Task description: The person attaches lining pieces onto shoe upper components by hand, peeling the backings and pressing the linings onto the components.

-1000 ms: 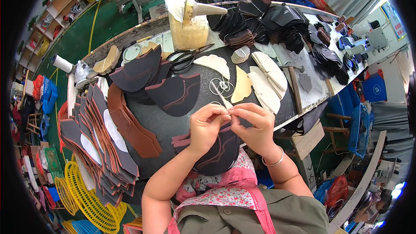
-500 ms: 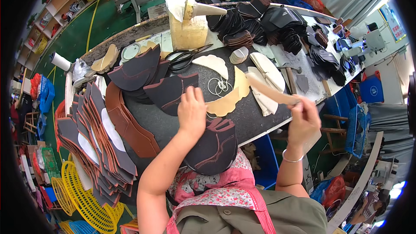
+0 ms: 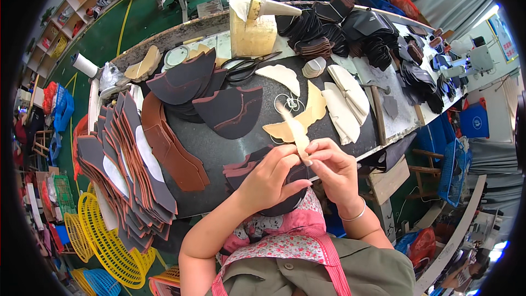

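Two hands are at work over the near edge of the dark tabletop (image 3: 213, 151), and one narrow cream strip (image 3: 296, 131) rises between them, its far end blurred: the right hand (image 3: 334, 172) pinches its lower end between thumb and fingertips, while the left hand (image 3: 274, 178) has bent fingers against the same end and its thumb held out, so how firmly it grips I cannot tell. Among the containers, at least two yellow slatted baskets (image 3: 116, 252) stand at the lower left, near one small blue basket (image 3: 102, 283); on the right are one blue openwork basket (image 3: 449, 164) and one blue bin (image 3: 472, 126) with something red at its rim. Their contents are too small or hidden to tell. One clear plastic bag (image 3: 110, 77) sits by one white thread spool (image 3: 85, 64). Beyond the strip lie one pale scalloped piece (image 3: 280, 78), two yellowish scalloped pieces (image 3: 313, 104) overlapping, one coil of white string (image 3: 295, 104) and one pair of black-handled scissors (image 3: 241, 70). Left of these are one dark curved piece (image 3: 230, 112), one brown stack (image 3: 170, 145) and one large fanned stack of grey pieces (image 3: 129, 178), uncountable here.
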A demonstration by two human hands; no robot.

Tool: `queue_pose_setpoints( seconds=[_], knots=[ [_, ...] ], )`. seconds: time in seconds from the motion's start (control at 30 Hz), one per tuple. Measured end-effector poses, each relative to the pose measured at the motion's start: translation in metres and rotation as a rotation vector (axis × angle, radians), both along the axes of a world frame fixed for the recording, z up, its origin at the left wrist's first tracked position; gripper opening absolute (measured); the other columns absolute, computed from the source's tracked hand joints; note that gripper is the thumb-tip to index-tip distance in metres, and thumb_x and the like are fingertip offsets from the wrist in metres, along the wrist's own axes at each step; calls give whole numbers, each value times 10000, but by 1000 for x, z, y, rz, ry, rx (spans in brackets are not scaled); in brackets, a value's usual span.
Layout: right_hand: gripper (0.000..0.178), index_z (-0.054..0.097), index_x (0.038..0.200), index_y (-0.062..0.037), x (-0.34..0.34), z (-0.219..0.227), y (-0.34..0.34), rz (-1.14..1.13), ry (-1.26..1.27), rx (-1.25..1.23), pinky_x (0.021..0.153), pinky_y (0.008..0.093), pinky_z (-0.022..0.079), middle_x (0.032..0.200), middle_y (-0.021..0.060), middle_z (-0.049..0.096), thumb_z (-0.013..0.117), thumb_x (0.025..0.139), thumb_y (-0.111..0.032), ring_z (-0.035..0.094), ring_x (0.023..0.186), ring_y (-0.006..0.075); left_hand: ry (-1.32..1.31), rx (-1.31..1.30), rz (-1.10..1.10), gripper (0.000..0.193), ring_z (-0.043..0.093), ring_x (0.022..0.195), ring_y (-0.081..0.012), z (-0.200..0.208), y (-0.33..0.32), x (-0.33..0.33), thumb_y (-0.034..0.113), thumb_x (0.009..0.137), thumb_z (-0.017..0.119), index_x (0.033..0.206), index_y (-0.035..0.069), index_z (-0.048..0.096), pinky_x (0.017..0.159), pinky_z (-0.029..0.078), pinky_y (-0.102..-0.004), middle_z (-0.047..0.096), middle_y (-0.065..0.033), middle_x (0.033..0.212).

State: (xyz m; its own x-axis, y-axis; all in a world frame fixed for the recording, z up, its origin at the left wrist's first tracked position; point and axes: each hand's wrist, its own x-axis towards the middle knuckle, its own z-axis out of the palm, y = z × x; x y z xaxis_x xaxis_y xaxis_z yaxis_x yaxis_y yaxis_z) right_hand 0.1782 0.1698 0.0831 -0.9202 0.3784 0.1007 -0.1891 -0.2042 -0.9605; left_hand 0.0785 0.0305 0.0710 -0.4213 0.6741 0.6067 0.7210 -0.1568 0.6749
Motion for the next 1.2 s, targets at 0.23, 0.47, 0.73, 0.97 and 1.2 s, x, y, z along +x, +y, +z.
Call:
queue_pose_setpoints(
  seconds=[0.23, 0.47, 0.73, 0.97, 1.2],
  knots=[
    [112, 630, 915, 32, 4, -6, -9, 45, 17, 91, 878, 278, 415, 1045, 99, 509, 597, 814, 68, 500, 1003, 164, -47, -67, -138, 190, 586, 915, -313, -7, -8, -6, 46, 829, 627, 988, -12, 539, 787, 495, -359, 568, -161, 1038],
    [92, 499, 977, -10, -3, -1, -20, -103, 72, -356, 926, 323, 400, 1046, 98, 484, 482, 889, 11, 493, 1017, 180, -1282, 399, -134, 165, 589, 972, -186, -11, -1, 12, 129, 968, 427, 977, 6, 536, 854, 480, -337, 608, -123, 1060],
    [72, 417, 1026, -30, 10, -10, 11, 225, -236, 109, 640, 235, 418, 834, 10, 507, 401, 969, -71, 490, 723, 89, -1507, 410, -141, 159, 585, 726, -167, -19, -19, 6, 165, 923, 437, 838, 32, 460, 685, 493, -289, 604, -147, 821],
    [132, 558, 887, -1, 36, -4, 64, 584, -348, 961, 586, 317, 479, 687, 108, 591, 637, 820, -83, 588, 619, 267, -1295, 338, 35, 158, 560, 667, -113, -14, -49, 3, 130, 948, 403, 825, 41, 444, 614, 471, -253, 551, -77, 758],
    [377, 538, 846, -18, 18, 15, -22, 163, 78, 835, 571, 287, 459, 835, 120, 564, 841, 638, -100, 562, 675, 210, -746, -166, -246, 203, 570, 766, -163, -2, -46, 33, 186, 931, 480, 979, -7, 518, 675, 477, -311, 563, -75, 857]
  ],
)
